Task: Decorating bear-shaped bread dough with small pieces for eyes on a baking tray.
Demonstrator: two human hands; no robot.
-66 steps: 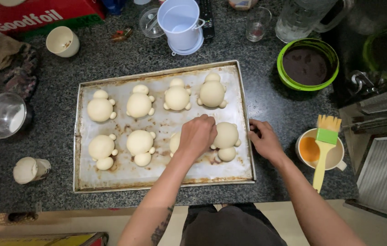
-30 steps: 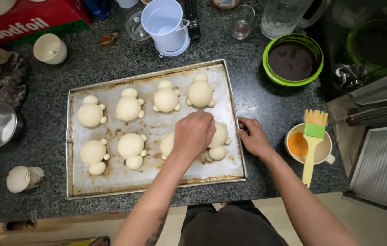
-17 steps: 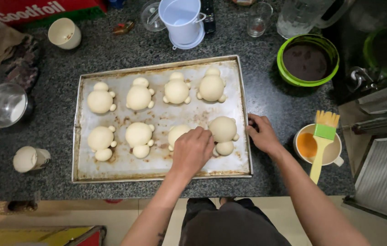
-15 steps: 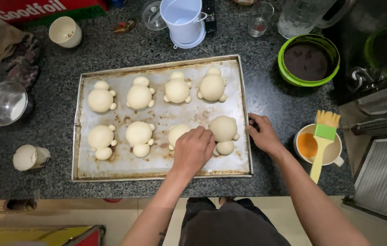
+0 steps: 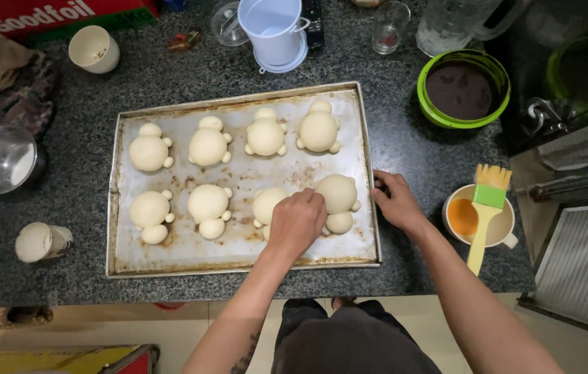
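Note:
A metal baking tray [image 5: 117,208] lies on the dark granite counter and carries two rows of pale dough figures, each a round body with small balls stuck on. My left hand [image 5: 297,221] is over the third figure of the near row [image 5: 266,203], fingers bunched on its lower part and hiding it. Just to the right sits the last near-row figure [image 5: 336,194], uncovered. My right hand [image 5: 394,201] grips the tray's right rim, fingers curled over the edge.
Right of the tray stands a cup of orange liquid [image 5: 464,218] with a yellow-green pastry brush [image 5: 484,208] across it. Behind are a green bowl of dark paste [image 5: 464,90], a white pitcher [image 5: 273,31] and a glass [image 5: 389,26]. At left: a steel bowl [image 5: 3,158] and small cups [image 5: 93,48].
My left hand has slid off the rightmost near-row figure, leftward and nearer to me, onto the third figure. My right hand has stayed at the tray's right rim.

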